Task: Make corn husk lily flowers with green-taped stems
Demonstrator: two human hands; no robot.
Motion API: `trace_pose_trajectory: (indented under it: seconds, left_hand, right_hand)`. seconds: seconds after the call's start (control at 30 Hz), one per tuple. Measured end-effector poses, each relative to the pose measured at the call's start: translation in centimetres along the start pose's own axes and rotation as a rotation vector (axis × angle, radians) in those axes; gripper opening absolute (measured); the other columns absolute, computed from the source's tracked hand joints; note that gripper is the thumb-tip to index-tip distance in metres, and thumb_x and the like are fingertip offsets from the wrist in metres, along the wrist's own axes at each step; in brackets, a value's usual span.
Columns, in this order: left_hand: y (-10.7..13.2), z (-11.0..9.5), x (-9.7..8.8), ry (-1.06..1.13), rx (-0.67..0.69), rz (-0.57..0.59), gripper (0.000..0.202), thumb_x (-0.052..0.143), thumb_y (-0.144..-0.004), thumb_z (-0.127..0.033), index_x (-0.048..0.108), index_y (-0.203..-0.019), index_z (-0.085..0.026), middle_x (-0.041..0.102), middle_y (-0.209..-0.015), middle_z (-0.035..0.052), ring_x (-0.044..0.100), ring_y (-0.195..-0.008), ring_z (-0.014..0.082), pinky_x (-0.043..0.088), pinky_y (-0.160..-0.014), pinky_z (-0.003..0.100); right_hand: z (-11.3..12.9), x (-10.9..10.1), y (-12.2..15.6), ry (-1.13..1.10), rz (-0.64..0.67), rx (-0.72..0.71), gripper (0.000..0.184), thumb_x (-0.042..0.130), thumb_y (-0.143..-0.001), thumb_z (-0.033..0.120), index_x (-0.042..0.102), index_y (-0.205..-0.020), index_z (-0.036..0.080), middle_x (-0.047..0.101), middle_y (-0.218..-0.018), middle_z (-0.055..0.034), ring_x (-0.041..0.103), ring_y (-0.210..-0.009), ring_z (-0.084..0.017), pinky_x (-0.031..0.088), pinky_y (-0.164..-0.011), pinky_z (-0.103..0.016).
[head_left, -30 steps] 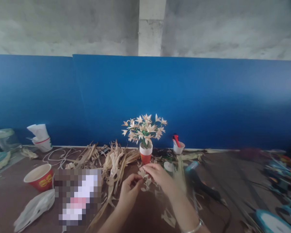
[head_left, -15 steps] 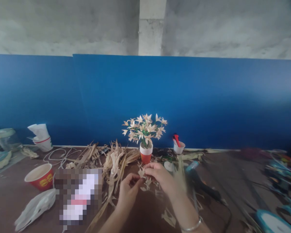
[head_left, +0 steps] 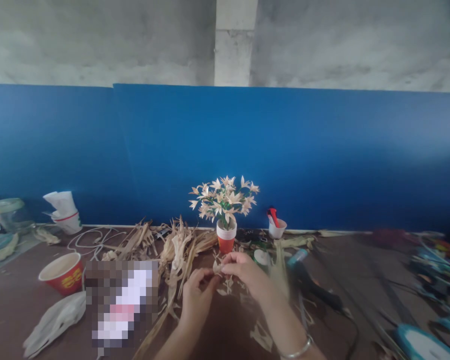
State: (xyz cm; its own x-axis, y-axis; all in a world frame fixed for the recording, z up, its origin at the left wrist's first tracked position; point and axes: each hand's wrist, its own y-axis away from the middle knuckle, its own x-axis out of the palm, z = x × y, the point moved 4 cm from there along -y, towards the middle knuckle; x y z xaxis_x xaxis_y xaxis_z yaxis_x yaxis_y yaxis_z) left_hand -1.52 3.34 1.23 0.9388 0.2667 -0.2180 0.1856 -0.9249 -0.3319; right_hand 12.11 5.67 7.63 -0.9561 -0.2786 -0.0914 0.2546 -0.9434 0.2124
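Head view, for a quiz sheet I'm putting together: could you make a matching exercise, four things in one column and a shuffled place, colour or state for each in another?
1. Flowers
2. Pale petal-like scrap
3. Large bowl
4. Bracelet

A. Red outside with yellow marks
B. Silver-coloured, around a wrist
C. Between the left hand and the right hand
D. Upright in a red and white cup

Pairs: 1-D, 2-C, 3-A, 4-B
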Motion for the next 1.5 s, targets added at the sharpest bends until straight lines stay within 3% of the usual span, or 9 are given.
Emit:
trace_pose_trajectory:
  seconds: [0.27,0.5,1.23,1.37,1.5]
  left_hand:
    - [0.0,-0.8,-0.6,-0.18,0.176,-0.036,0.015,0.06,-0.076,-0.033,0.07,-0.077,-0.022,0.068,-0.072,0.0055,0.061,-0.071,0.0216,0.046,-0.069,0.032]
    - [0.0,-0.7,-0.4,-0.271,0.277,-0.032,0.015,0.058,-0.079,-0.031,0.068,-0.073,-0.021,0.07,-0.073,0.0063,0.061,-0.073,0.0223,0.046,-0.07,0.034]
    - [0.0,-0.6,-0.7,-0.095,0.152,-0.096,0.013,0.06,-0.073,-0.029,0.066,-0.066,-0.019,0.066,-0.069,0.0049,0.061,-0.068,0.0209,0.047,-0.065,0.031]
    - [-0.1,-0.2,-0.8,-0.098,0.126,-0.101,0.014,0.06,-0.073,-0.03,0.065,-0.068,-0.019,0.066,-0.07,0.0054,0.061,-0.069,0.0212,0.047,-0.066,0.031]
    - [-0.1,-0.3,-0.9,-0.1,0.144,-0.131,0.013,0.06,-0.072,-0.029,0.064,-0.067,-0.018,0.065,-0.068,0.0047,0.06,-0.067,0.0207,0.046,-0.064,0.03]
  right_hand:
    - [-0.9,0.0,-0.7,0.017,-0.017,0.046,0.005,0.059,-0.059,0.019,0.055,-0.062,0.017,0.055,-0.052,0.004,0.047,-0.049,-0.008,0.031,-0.049,-0.021]
    - [0.2,0.0,0.3,0.092,-0.004,0.01,0.004,0.06,-0.062,0.019,0.056,-0.063,0.016,0.052,-0.053,0.0048,0.045,-0.052,-0.008,0.029,-0.051,-0.021]
    - [0.4,0.1,0.4,0.103,0.014,0.008,0.004,0.061,-0.066,0.019,0.058,-0.066,0.016,0.055,-0.057,0.0042,0.048,-0.053,-0.009,0.033,-0.052,-0.02]
    - [-0.9,0.4,-0.3,0.155,0.113,0.023,0.019,0.06,-0.072,0.033,0.059,-0.063,0.016,0.058,-0.056,0.0014,0.048,-0.049,-0.009,0.03,-0.047,-0.021]
    - [-2.0,0.8,-1.1,0.121,0.164,-0.005,0.01,0.061,-0.068,0.024,0.059,-0.063,0.016,0.059,-0.054,0.0022,0.05,-0.048,-0.009,0.035,-0.048,-0.021]
